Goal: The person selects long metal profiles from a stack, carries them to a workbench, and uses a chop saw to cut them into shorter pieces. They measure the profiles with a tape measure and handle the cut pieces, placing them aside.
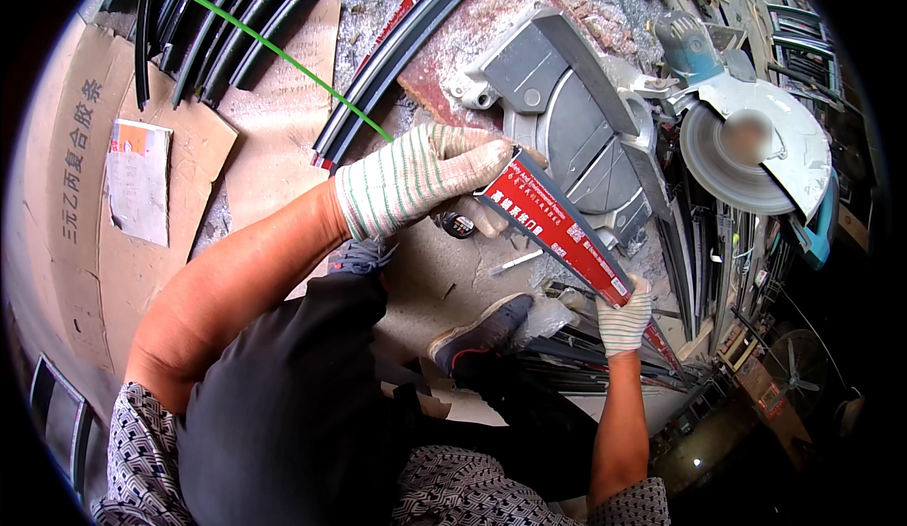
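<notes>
A short dark metal profile with red printed film [557,229] lies slantwise in front of me, held at both ends. My left hand [406,178], in a white glove with green stripes, is closed around its upper left end, thumb along the edge. At the lower right end my right hand [624,320], gloved alike, grips it with the fingers. Just beyond the profile stands a grey mitre saw base [576,139]. Its round blade [732,156] and teal motor [688,46] are to the right, raised off the base. Under my left hand is a small black round object [456,225], partly hidden.
Long dark profiles [416,49] lie at the upper left, near a thin green line [255,37]. More profiles [694,262] are stacked at right. Cardboard [94,195] covers the left side. My shoe [482,330] is on the floor below. A fan [796,361] stands far right.
</notes>
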`<action>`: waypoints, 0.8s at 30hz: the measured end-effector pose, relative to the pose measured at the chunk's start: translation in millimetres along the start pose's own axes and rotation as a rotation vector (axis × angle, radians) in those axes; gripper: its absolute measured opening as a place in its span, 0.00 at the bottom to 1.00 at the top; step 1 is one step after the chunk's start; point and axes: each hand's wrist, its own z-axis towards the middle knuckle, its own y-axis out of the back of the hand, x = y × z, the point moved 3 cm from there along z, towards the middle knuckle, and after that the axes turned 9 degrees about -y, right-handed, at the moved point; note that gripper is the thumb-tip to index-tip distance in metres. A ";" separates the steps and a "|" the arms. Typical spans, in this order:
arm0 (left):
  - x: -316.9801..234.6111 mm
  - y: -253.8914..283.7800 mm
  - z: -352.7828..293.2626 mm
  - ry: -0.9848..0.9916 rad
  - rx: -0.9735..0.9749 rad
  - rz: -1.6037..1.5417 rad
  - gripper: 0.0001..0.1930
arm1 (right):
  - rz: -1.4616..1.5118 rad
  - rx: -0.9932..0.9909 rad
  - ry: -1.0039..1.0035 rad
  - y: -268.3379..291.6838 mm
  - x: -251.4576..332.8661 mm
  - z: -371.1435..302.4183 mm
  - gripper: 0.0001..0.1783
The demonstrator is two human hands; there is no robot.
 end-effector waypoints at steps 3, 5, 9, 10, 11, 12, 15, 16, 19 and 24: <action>9.7 -0.2 3.3 -0.030 0.013 -0.096 0.30 | 0.007 0.003 -0.011 -0.1 -1.8 -0.3 0.35; 13.1 0.2 3.0 -0.051 0.021 -0.186 0.31 | 0.008 -0.003 0.006 1.4 -0.7 0.1 0.35; 11.5 -3.5 4.9 -0.048 0.029 -0.403 0.31 | -0.014 -0.017 0.027 6.6 0.0 -0.9 0.35; 12.9 -4.2 4.5 -0.040 0.025 -0.462 0.31 | -0.003 -0.012 0.024 7.2 0.6 -1.4 0.35; 15.9 -2.9 4.9 -0.037 0.010 -0.478 0.31 | 0.008 -0.008 0.022 7.7 1.2 -2.3 0.35; 16.1 -2.5 4.7 -0.020 0.010 -0.490 0.31 | 0.019 -0.004 0.018 8.3 1.4 -3.1 0.35; 14.5 -2.0 3.4 0.004 0.006 -0.520 0.30 | 0.042 0.022 -0.004 8.5 -2.5 -4.3 0.35; 13.7 -2.6 3.3 -0.006 0.004 -0.526 0.29 | 0.040 0.032 -0.011 8.5 -3.1 -4.0 0.34; 14.3 -3.6 5.0 -0.010 -0.017 -0.554 0.27 | 0.037 0.059 -0.024 10.0 -3.3 -2.8 0.34; 8.4 -4.8 1.3 0.014 -0.017 -0.495 0.28 | 0.066 0.087 -0.035 11.4 -4.0 -1.4 0.33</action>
